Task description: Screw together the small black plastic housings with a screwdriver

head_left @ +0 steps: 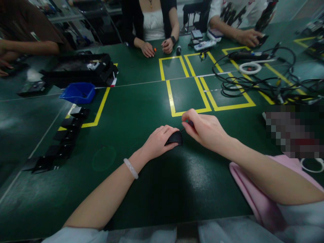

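My left hand (162,139) is closed around a small black plastic part (175,138), pressing it onto the green table. Its thumb lies along the near side and the fingers go over the top. My right hand (202,126) pinches a small dark tool with a thin shaft (182,129). That shaft points left and down to the upper edge of the black part; whether it touches is too small to tell. Most of the tool's handle is hidden in my right fingers.
Several similar black parts (64,136) stand in a row at left, near a blue bin (79,92) and a black tray (76,69). Yellow tape marks the table (141,101). Black cables (240,84) lie at right, a pink cloth (249,184) nearer. Other people sit across.
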Demonstrator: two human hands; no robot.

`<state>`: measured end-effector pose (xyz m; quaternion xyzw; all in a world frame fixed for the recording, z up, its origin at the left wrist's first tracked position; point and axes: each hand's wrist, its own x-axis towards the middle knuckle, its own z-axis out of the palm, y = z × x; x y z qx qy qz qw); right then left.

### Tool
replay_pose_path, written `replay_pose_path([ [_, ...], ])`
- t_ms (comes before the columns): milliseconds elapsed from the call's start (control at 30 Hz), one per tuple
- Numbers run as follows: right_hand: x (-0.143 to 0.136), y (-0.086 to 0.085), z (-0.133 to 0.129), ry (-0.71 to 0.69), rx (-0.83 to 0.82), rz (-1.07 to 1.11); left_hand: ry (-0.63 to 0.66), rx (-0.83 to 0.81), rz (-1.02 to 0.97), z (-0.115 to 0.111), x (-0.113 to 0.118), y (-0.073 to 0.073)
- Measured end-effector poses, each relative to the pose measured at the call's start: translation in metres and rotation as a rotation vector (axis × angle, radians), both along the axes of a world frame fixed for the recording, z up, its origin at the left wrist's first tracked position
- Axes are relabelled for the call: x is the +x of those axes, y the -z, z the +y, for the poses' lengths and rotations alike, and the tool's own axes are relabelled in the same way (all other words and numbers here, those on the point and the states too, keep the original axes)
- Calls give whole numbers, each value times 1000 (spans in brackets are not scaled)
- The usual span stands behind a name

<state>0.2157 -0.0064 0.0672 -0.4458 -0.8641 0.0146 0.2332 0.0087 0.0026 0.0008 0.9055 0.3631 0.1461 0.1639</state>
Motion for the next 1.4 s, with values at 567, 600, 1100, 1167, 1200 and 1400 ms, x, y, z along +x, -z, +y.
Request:
replay_pose_path([
  [567,2,-1,1,32,-82,23,-1,0,-12,-1,0,1],
  [600,3,-1,1,25,-87,13,-2,2,-14,-1,0,1],
  [1100,5,-1,4,28,-164,48,-6,-25,-8,-1,-1,-1],
  [1167,5,-1,4,28,-162,75,-7,-34,-1,-1,-1,-1],
  [1200,6,-1,4,27,-157,86,-8,-38,0,-1,-1,-1],
  [1400,8,0,6,18,-174,94,-15,-40,-13,-2,-1,-2],
])
